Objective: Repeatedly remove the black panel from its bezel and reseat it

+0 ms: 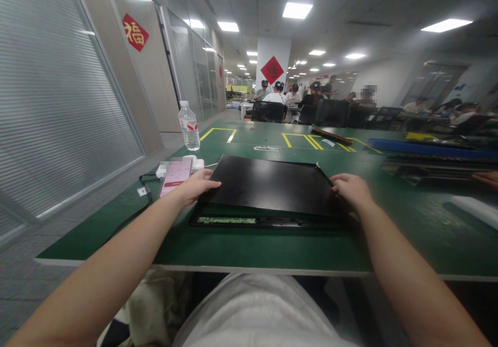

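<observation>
A flat black screen panel (pixel 272 181) lies tilted in front of me, over a black frame (pixel 299 224). Along the frame's near side a green circuit board strip (pixel 225 220) shows. My left hand (pixel 197 185) grips the panel's left edge, thumb on top and fingers partly hidden beneath. At the opposite edge, my right hand (pixel 350 189) is closed with thumb and fingers pinching the panel's rim. The panel covers most of the frame, so the frame's inside is hidden. Near my left hand rests a phone (pixel 177 176) with a lit pink screen.
A water bottle (pixel 189 126) stands on the green table (pixel 264 251) at the far left. White chargers and a black cable (pixel 144 194) sit by the phone. On the right are a blue strip (pixel 428 147) and blurred dark panels (pixel 436 168). A co-worker's hand shows at the right edge.
</observation>
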Available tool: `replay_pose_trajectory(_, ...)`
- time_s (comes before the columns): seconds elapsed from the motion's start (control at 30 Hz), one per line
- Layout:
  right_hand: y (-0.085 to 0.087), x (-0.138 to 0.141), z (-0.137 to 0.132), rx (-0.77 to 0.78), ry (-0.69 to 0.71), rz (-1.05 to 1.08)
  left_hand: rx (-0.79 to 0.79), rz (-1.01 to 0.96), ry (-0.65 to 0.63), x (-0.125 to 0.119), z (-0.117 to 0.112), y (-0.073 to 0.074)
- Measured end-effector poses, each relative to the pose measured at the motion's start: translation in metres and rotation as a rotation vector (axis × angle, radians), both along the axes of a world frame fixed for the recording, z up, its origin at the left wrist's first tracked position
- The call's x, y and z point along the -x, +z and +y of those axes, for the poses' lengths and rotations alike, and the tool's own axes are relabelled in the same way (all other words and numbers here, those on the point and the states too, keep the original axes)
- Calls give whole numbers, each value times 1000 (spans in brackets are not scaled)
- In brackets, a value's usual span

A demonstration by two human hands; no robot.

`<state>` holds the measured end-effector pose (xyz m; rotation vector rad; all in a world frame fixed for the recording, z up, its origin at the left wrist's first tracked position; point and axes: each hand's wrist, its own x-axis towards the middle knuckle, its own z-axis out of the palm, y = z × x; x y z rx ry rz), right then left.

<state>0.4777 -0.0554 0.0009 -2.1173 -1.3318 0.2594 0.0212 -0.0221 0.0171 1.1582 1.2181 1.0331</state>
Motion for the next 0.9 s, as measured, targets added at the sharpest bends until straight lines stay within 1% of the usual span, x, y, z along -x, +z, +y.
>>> replay_pose_trajectory(0.1,1,2,-1,11,13,-25,-6,-1,-10,0,0,0)
replay_pose_trajectory(0.3,4,6,-3,-1,45,-162,1,12,-9,2,1,-1)
replay_pose_trajectory(0.47,3,6,-3,-7,27,-115,-3,9,-34,2,1,-1)
replay_pose_trajectory(0.63,3,5,-2,6,10,-57,6,15,-28,0,0,1)
replay_pose_trajectory(0.9,6,7,-4,29,18,-33,-13,20,-39,2,1,0)
